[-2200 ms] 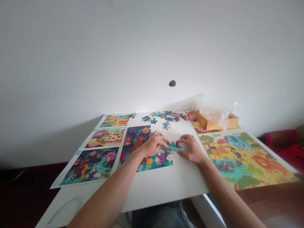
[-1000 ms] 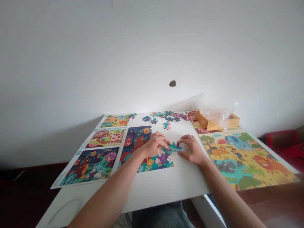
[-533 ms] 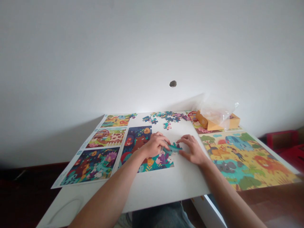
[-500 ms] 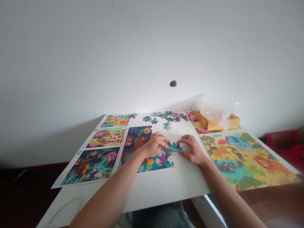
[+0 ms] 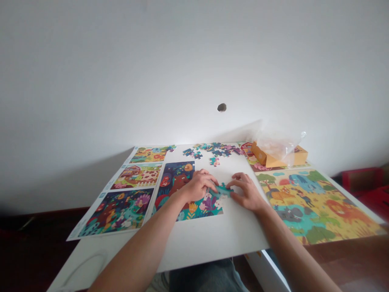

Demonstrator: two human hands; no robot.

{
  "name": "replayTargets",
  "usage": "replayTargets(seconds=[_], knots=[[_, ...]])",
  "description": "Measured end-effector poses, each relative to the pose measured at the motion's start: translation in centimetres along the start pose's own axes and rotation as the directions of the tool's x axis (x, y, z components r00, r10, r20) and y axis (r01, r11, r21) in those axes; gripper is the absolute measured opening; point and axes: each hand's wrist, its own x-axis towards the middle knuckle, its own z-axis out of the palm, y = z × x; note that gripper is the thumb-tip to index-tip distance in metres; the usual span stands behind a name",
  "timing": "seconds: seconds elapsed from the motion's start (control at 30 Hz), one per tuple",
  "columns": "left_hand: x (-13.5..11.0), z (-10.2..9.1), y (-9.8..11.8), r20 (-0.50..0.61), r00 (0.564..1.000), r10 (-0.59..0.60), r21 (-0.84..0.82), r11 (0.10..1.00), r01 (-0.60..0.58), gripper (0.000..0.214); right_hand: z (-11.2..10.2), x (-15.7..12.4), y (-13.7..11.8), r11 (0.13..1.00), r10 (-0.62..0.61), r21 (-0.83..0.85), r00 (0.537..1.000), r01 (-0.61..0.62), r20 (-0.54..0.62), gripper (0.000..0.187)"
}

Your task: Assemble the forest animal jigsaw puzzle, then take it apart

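Observation:
My left hand [image 5: 199, 185] and my right hand [image 5: 246, 192] meet over a teal jigsaw piece [image 5: 221, 190], with fingertips of both on it. That piece lies at the right edge of a partly assembled jigsaw [image 5: 176, 182] showing a bear among flowers, which my left hand partly hides. Beyond my hands, loose jigsaw pieces [image 5: 215, 151] are scattered, and a small joined cluster of pieces [image 5: 214, 161] lies nearer.
Several printed picture sheets [image 5: 118, 211] lie to the left on the white table [image 5: 212, 239]. A large animal-scene sheet [image 5: 316, 207] lies right. Behind it sit an orange box [image 5: 264, 155] and a clear plastic bag [image 5: 275, 144]. Red crates [image 5: 361, 180] stand far right.
My hands and the teal piece stay almost in place. The whole scene drifts slightly in view as my head shifts.

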Motion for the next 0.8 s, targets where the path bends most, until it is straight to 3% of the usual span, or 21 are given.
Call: replayTargets(seconds=[0.47, 0.67, 0.8], knots=[[0.0, -0.4, 0.6, 0.020, 1.000, -0.014, 0.002, 1.000, 0.014, 0.053, 0.0, 0.0, 0.0, 1.000, 0.002, -0.020, 1.000, -0.002, -0.004, 0.023], [0.0, -0.6, 1.0, 0.026, 0.999, -0.023, 0.009, 1.000, 0.023, 0.021, 0.3, 0.0, 0.2, 1.000, 0.000, -0.020, 1.000, 0.000, -0.011, 0.021], [0.0, -0.6, 0.9, 0.024, 0.999, -0.022, 0.016, 1.000, 0.021, 0.012, 0.5, 0.0, 0.3, 1.000, -0.001, -0.018, 1.000, 0.001, -0.016, 0.019]])
